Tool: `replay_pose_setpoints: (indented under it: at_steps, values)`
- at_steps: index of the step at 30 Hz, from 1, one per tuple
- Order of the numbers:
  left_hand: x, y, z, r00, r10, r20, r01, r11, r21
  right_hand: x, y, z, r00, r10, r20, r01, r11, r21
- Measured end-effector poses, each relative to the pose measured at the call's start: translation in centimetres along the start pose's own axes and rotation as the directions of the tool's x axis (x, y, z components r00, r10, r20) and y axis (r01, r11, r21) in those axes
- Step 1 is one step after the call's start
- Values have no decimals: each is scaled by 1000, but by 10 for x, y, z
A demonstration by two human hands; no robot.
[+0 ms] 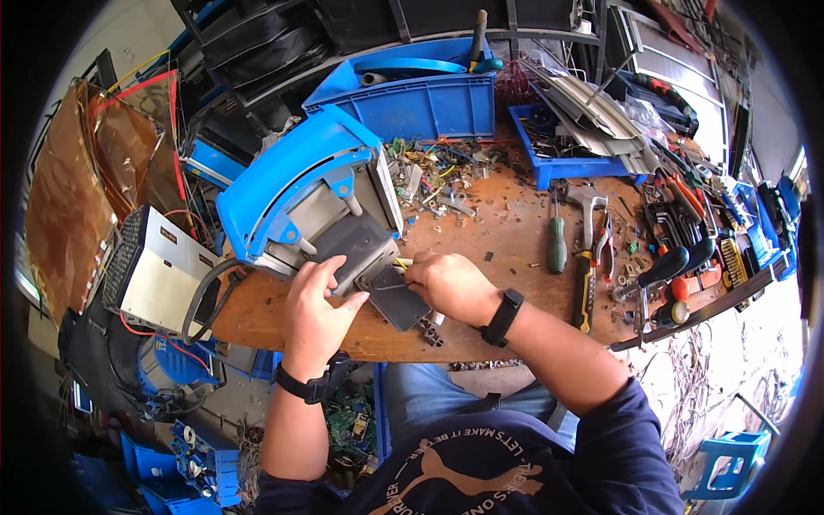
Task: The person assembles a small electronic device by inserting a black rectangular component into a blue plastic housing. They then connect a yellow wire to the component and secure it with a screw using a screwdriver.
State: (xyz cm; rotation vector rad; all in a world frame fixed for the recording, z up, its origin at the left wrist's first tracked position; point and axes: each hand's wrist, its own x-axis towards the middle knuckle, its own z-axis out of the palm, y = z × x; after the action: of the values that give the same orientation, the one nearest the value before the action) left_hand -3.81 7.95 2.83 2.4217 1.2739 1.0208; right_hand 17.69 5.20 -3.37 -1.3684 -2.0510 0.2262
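Observation:
A blue and grey device [309, 193] lies on its side on the wooden bench [506, 240]. My left hand [316, 309] presses on its dark grey housing [360, 245], fingers spread over the lower edge. My right hand [448, 283] pinches at the top edge of a dark grey flat panel [396, 296] that juts from the device toward me. A thin yellow piece shows just beside my right fingertips. Both wrists carry black bands.
A green-handled screwdriver [557, 245], a yellow-handled tool [584, 290], pliers and hex keys lie to the right. Loose screws and scraps [438, 176] litter the bench behind. Blue bins [412, 99] stand at the back. A metal box [159, 270] with a cable sits left.

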Motion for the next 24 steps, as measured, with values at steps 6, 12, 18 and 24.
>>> replay_pose_setpoints:
  at_steps: [6,12,18,24]
  values:
    - [1,-1,3,996,92,-2,-91,993,78,2,-3,1,998,-50,-24,51,998,41]
    - [3,8,9,994,106,-33,-99,980,172,6,-1,2,995,-91,37,91,996,-3]
    - [2,10,11,995,85,-56,-73,979,192,9,-3,2,997,-73,11,74,997,-18]
    - [4,12,13,994,72,-77,-52,971,233,12,-3,2,998,-58,12,58,998,-10]
